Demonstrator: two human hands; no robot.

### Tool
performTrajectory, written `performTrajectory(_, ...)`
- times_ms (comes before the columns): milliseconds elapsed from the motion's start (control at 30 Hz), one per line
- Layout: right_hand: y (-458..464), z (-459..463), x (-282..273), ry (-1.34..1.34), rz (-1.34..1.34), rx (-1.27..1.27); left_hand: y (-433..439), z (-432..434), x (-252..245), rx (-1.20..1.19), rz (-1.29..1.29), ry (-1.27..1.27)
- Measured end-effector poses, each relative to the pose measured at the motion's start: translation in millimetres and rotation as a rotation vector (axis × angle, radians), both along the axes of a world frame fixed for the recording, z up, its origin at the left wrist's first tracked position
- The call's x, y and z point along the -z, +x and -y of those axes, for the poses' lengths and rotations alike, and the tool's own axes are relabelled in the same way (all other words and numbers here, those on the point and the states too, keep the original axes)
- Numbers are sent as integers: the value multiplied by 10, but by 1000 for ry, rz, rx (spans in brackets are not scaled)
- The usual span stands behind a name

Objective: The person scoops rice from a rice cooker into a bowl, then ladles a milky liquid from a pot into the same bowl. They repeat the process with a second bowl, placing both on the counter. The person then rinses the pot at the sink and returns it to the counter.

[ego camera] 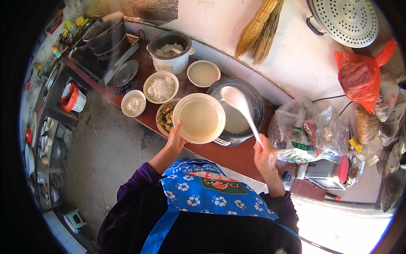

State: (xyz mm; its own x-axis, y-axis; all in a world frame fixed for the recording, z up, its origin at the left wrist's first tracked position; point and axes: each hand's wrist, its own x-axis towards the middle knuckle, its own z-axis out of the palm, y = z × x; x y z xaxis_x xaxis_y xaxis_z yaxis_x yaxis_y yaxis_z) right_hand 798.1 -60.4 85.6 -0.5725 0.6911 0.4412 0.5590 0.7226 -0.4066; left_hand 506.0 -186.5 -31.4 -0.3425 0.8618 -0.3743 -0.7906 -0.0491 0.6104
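Observation:
My left hand (176,138) grips the near-left rim of a cream bowl (199,118) filled with pale cloudy liquid. Raised over the counter, that bowl partly hides a bowl of cooked vegetables (166,118) and the near-left side of a dark pot (258,127). In my right hand (265,154) is the handle of a white ladle (236,98), its head above the pot. More cloudy liquid (236,122) fills the pot. Farther back stand a second bowl of liquid (203,73), a large bowl of rice (161,88) and a smaller rice bowl (134,103).
An uncovered rice cooker (171,62) with rice and a paddle stands against the wall. Left of it are a metal lid (126,73) and a stove with a big pot (104,35). Plastic bags (307,127) crowd the right side. The red counter's front edge (228,165) runs before me.

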Motion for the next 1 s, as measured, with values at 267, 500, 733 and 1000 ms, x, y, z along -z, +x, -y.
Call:
performTrajectory(267,62,-659,156,31,690,274,-111,230,-30,-113,-56,-17)
performTrajectory(500,-54,-845,-51,-258,543,2,-201,330,17,-215,-61,-69)
performTrajectory(733,-520,-843,472,-336,220,94,-223,338,63,-250,-72,-49)
performTrajectory(1000,-307,-1136,372,34,529,292,-218,352,19,-266,-69,-36)
